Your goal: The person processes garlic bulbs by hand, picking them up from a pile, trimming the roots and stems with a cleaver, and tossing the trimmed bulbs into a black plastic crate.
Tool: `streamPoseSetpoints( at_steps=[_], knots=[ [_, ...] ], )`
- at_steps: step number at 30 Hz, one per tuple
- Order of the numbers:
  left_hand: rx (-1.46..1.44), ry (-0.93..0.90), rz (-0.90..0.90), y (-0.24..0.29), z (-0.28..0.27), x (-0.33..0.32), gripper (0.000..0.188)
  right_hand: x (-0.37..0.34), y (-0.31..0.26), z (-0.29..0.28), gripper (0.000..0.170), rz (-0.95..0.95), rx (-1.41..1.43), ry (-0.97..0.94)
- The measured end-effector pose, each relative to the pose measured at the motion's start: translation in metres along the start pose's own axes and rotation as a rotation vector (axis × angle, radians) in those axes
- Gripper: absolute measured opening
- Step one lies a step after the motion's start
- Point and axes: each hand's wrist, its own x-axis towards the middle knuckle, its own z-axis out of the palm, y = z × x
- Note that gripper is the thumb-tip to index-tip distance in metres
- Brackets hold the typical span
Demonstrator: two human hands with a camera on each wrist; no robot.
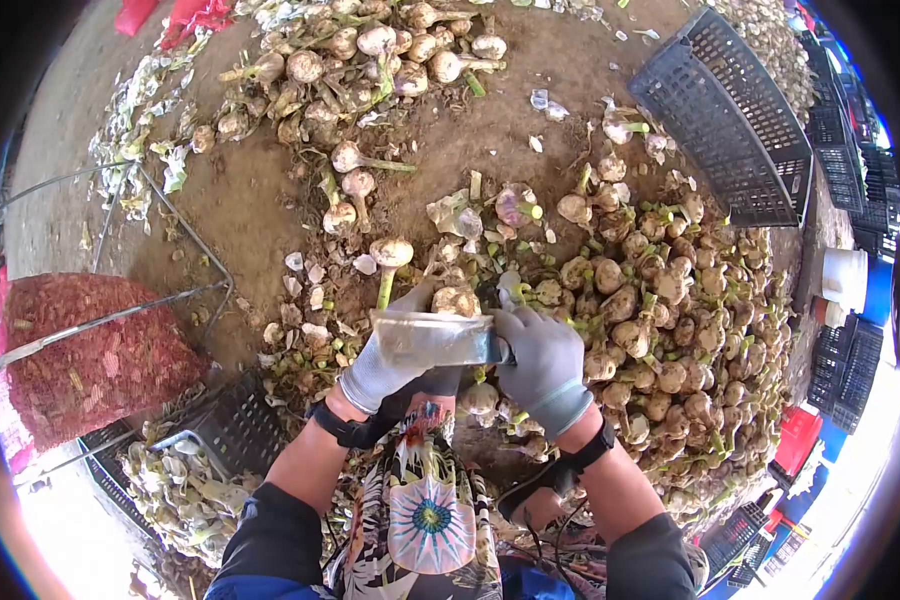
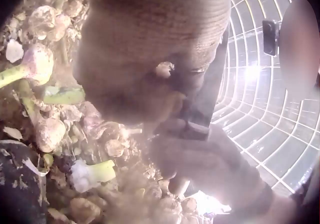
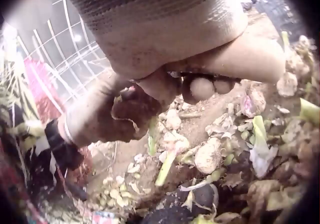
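Plainly, in the head view, a person's right hand (image 1: 547, 360), in a grey glove, has its fingers wrapped round the handle end of a broad-bladed tool (image 1: 430, 338). The tool's pale metal blade reaches across in front of the left hand (image 1: 378, 368), gloved likewise, and covers much of it. Whether the left fingers are open or closed on anything cannot be told. Just beyond the blade, between the hands, sits a garlic bulb (image 1: 456, 300); another, the green-stemmed bulb (image 1: 391, 252), lies a little farther left, its stem running down toward the left hand. A large garlic heap (image 1: 670, 320) spreads on the ground to the right, and loose garlic (image 1: 350, 70) lies farther ahead. A black crate (image 1: 725, 140) is tilted beyond the heap, while a red mesh sack (image 1: 100, 350) stands at the left.

From the left wrist, the hands look blurred and pale, close together, with a whitish grid (image 2: 265, 94) behind them. Below, a cut green stalk (image 2: 97, 174) lies among bulbs and dry skins.

From the right wrist, the right hand's cuff fills the top and the left hand shows beside it, its grip too unclear to read. A pale-ended stalk (image 3: 261, 151) and more bulbs lie below on the littered ground.
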Motion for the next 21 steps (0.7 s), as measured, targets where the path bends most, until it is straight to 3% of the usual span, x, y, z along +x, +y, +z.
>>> streamPoseSetpoints(
  at_steps=[4,7,9,11,13,14,15,16,17,19,21],
  knots=[
    [0.012,0.004,0.036,-0.004,-0.005,0.0,0.045,-0.001,-0.009,-0.004,0.032,0.008,0.012,-0.06],
    [0.019,-0.039,-0.057,-0.004,-0.008,-0.005,0.045,-0.003,-0.013,-0.002,0.033,0.008,0.033,-0.083],
    [0.02,0.017,-0.122,-0.011,-0.009,-0.009,0.068,-0.001,-0.006,0.007,0.032,0.022,0.027,-0.063],
    [0.422,-0.253,-0.147,-0.005,-0.017,-0.01,0.071,-0.001,0.007,0.015,0.03,0.044,0.021,-0.051],
    [-0.464,-0.181,-0.199,0.021,-0.005,-0.022,0.068,0.001,0.024,0.022,0.026,0.383,0.094,-0.161],
    [-0.197,-0.206,-0.112,0.033,-0.006,-0.021,0.055,-0.005,0.036,0.03,0.027,0.328,0.098,-0.149],
    [-0.198,-0.194,-0.115,0.032,-0.007,-0.021,0.055,-0.009,0.04,0.043,0.027,0.318,0.1,-0.157],
    [-0.127,-0.19,-0.149,0.029,-0.006,-0.017,0.055,-0.015,0.045,0.054,0.03,0.37,0.358,-0.109],
    [0.013,-0.166,-0.056,0.02,-0.004,-0.013,0.049,-0.013,0.042,0.051,0.033,0.418,0.618,-0.053],
    [0.161,-0.129,0.028,0.008,-0.003,-0.009,0.044,-0.009,0.033,0.043,0.034,0.43,0.668,-0.058],
    [0.758,-0.222,0.218,0.005,-0.006,-0.004,0.029,0.0,0.019,0.032,0.034,0.28,0.693,-0.023]
  ],
)
